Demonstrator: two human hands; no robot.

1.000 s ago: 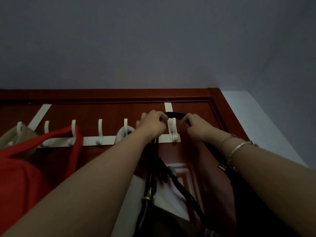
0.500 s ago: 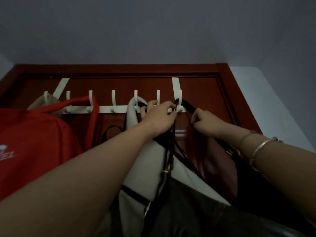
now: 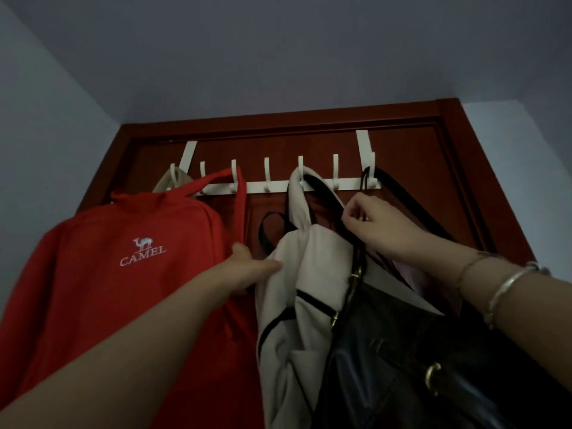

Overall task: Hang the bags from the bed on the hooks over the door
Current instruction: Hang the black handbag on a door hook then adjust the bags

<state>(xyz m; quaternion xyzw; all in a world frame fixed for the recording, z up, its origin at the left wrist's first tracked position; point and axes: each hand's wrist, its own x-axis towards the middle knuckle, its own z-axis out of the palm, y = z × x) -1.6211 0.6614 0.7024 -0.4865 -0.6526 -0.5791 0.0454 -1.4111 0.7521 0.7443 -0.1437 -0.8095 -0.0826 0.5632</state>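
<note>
One white over-door hook rack (image 3: 278, 187) on the dark red wooden door (image 3: 411, 156), hung by two flat brackets over the door top. Seven upright hooks counted, left to right.

Bags on rack: four visible.
- Beige fabric bag (image 3: 173, 181) on hook 1, mostly hidden behind the red one.
- Red fabric backpack (image 3: 123, 289), white camel logo and "CAMEL" print, its red strap looped over hook 3. Body hangs flat against the door, left side.
- Cream-white fabric bag with black trim and black straps (image 3: 306, 274) on hook 5, wide cream loop over the hook, body creased and folded lower down.
- Dark brown leather handbag with brass buckles (image 3: 402, 351), thin black straps run up to hook 7 at the right end and sit over it. Body hangs lowest, overlapping the cream bag's right edge.

Hooks 2, 4, 6 carry nothing.

Left hand (image 3: 247, 267): thumb on the cream bag's left edge, fingers behind it, so it grips that edge, between the red backpack and the cream bag.

Right hand (image 3: 371, 221): fingers curled, pinching a thin black strap below hook 7. Can't tell which bag that strap belongs to. Two bracelets (image 3: 507, 283) on that wrist.
</note>
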